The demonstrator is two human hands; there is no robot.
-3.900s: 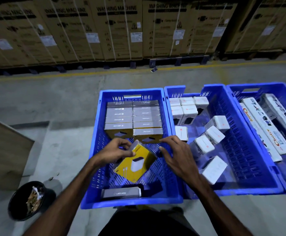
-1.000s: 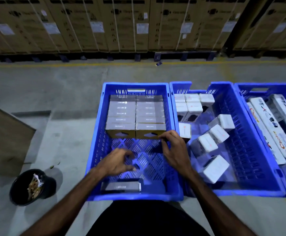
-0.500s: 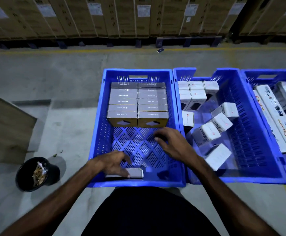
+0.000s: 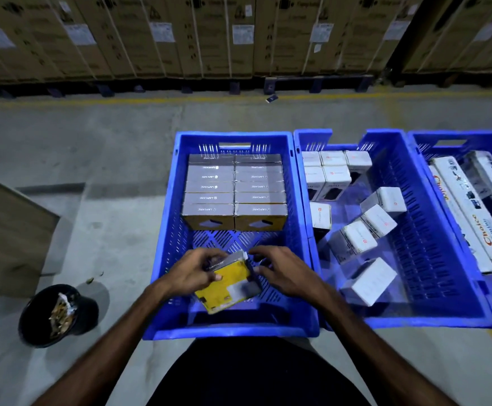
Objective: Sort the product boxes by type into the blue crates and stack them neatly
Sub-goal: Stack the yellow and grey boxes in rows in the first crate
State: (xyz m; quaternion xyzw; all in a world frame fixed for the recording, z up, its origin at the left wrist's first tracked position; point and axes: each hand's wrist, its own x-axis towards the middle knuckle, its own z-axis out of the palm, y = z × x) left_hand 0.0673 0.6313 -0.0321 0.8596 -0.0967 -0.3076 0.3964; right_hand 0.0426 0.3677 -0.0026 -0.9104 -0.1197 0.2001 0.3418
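Grey concrete floor [image 4: 92,159], strapped cardboard cartons [image 4: 209,36] behind. Both hands, left [image 4: 193,272] and right [image 4: 283,273], grip a glossy yellow-and-grey box [image 4: 227,284], seemingly lifted, at the near end of the latticed plastic left crate [image 4: 165,244].

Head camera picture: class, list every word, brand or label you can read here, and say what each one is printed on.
"LAPCARE": tops of the grey boxes stacked in the left crate, upside down from here.
"LAPCARE": grey edge of the yellow box held by the left hand and right hand.
"Choice": long white boxes in the right crate.
Small white boxes, middle crate: red logo, unreadable.
Cardboard cartons: labels blurred.
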